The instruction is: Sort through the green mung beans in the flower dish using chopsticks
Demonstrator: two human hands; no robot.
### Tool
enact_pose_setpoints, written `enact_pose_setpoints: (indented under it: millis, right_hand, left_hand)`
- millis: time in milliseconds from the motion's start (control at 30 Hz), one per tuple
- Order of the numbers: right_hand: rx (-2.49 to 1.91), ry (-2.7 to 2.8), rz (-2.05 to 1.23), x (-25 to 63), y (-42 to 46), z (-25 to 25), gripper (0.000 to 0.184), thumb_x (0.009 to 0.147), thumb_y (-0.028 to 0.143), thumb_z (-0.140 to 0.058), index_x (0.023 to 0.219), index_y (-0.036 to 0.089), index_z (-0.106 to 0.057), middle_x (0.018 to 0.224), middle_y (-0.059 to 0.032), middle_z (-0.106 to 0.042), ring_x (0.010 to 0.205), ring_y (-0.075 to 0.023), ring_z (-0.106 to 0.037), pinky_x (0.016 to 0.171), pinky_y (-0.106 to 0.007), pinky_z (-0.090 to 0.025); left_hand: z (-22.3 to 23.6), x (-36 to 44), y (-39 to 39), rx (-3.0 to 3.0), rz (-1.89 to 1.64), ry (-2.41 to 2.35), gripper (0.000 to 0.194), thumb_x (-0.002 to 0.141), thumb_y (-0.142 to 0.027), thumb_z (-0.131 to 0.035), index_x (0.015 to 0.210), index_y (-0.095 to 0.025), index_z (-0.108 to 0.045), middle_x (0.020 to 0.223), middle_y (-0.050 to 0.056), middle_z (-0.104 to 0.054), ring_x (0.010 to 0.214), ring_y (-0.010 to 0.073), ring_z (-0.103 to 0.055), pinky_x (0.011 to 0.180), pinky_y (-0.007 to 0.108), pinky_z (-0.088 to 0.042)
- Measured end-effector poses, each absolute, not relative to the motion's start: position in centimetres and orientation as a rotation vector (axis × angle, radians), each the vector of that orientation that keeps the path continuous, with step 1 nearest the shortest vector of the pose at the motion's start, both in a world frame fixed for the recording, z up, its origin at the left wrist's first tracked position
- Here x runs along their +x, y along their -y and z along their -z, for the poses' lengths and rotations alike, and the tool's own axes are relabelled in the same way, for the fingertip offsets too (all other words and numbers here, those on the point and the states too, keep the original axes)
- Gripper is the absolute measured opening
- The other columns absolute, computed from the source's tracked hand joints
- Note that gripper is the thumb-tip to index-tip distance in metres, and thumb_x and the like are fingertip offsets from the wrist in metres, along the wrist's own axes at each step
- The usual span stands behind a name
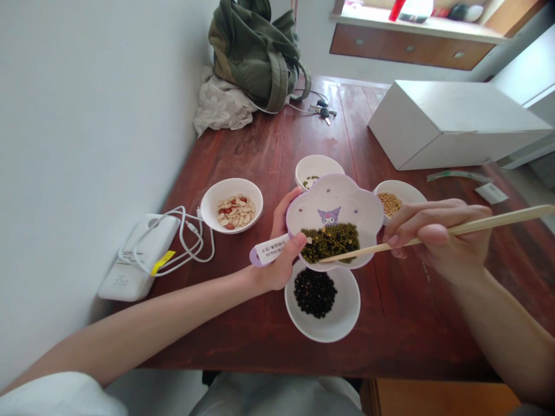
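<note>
My left hand grips a flower-shaped bowl with a purple rim and a cartoon print, thumb over its labelled handle. Green mung beans lie heaped along the bowl's near side, with a few paler bits among them. In my right hand are wooden chopsticks, their tips down at the beans. The bowl is held above the table, partly over a white bowl of black beans. Behind it stands a white bowl with a few green beans, partly hidden.
To the left is a white bowl of peanuts, beside a white power bank with a coiled cable. A bowl of yellow soybeans stands at right. Farther back are a green bag, keys and a white box.
</note>
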State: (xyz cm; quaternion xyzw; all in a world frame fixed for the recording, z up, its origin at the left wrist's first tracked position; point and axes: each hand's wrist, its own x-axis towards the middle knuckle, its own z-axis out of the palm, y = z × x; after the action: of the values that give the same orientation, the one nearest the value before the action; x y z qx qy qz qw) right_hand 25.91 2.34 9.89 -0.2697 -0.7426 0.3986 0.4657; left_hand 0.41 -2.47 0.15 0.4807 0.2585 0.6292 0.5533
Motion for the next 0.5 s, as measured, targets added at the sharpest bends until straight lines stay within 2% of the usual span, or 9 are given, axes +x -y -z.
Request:
enact_pose_setpoints:
  millis: [200, 500]
  right_hand:
    - [-0.722, 1.802, -0.832, 26.36, -2.47, -9.71, 0.04, 0.102, 0.05, -0.08, 0.074, 0.022, -0.087, 0.071, -0.0052, -0.08, 0.045, -0.0155, -0.065, 0.035, -0.03, -0.048]
    - [-0.718, 1.77, -0.96, 25.56, -2.34, -9.08, 0.039, 0.1, 0.052, -0.081, 0.077, 0.021, -0.091, 0.069, -0.0071, -0.081, 0.042, -0.0154, -0.064, 0.034, -0.028, -0.048]
  left_hand:
    - [-0.27, 0.51, 2.52, 1.131, -1.486, -0.642, 0.086, 0.104, -0.062, -0.068, 0.177, -0.034, -0.032, 0.186, 0.012, -0.041, 0.175, 0.0418, -0.031, 0.143, 0.066, -0.029]
    - [-0.77, 0.43, 2.74, 1.09, -1.469, -0.632, 0.079, 0.105, -0.06, -0.07, 0.174, -0.034, -0.041, 0.183, 0.009, -0.048, 0.176, 0.0395, -0.033, 0.144, 0.061, -0.03]
